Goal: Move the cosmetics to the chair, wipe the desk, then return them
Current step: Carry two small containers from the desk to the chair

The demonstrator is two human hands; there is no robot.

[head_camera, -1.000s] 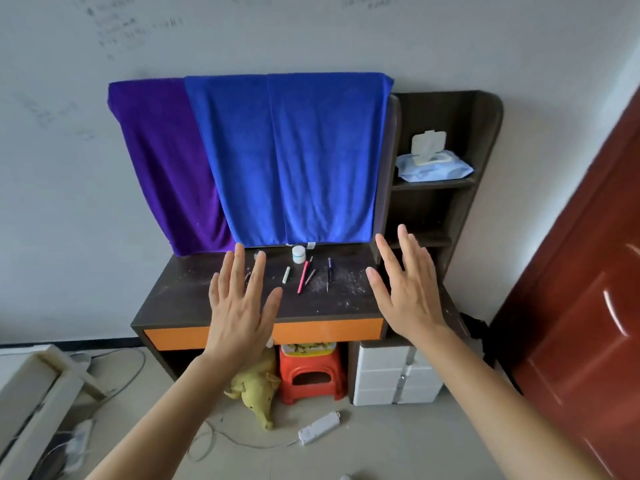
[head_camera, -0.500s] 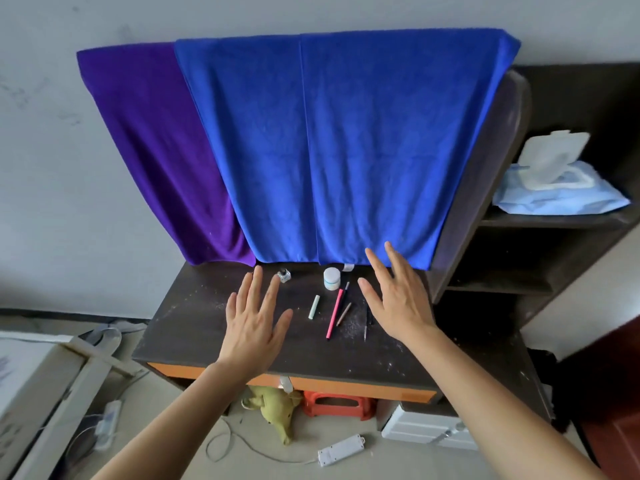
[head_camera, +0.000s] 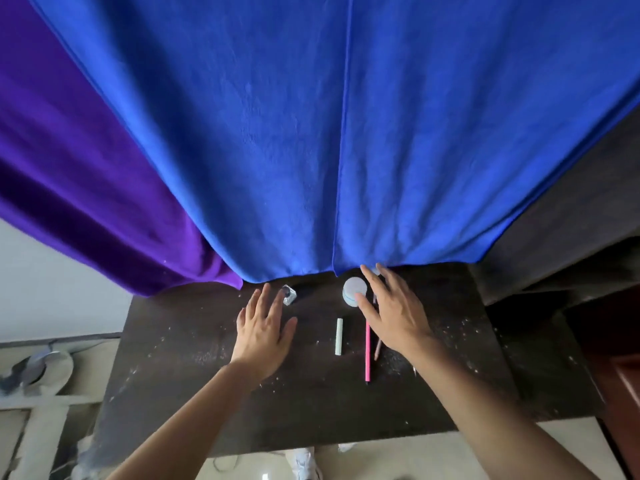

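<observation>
**Hands Close In on the Back of the Desk**

Since half a second ago the view has moved closer. The purple towel (head_camera: 86, 185) and blue towel (head_camera: 346, 133) now fill the upper picture, and the side shelf with the wipes has dropped out of view. The left hand (head_camera: 265, 336) has slid forward, flat and holding nothing, its fingertips just beside the small dark-capped bottle (head_camera: 289, 294). The pale green stick (head_camera: 339, 337) lies between the hands. The right hand (head_camera: 394, 317), also flat and empty, has advanced over the cosmetics. Its thumb overlaps the white jar (head_camera: 354, 289), and contact cannot be told.

All the cosmetics lie on the dark desk (head_camera: 207, 393), which is speckled with white crumbs. Pale floor (head_camera: 568, 441) shows past its front edge.

The right hand partly covers the pink pencil (head_camera: 367, 355) and brown pencil (head_camera: 377, 349). A thin item (head_camera: 414, 370) by the forearm is too hidden to identify.
</observation>
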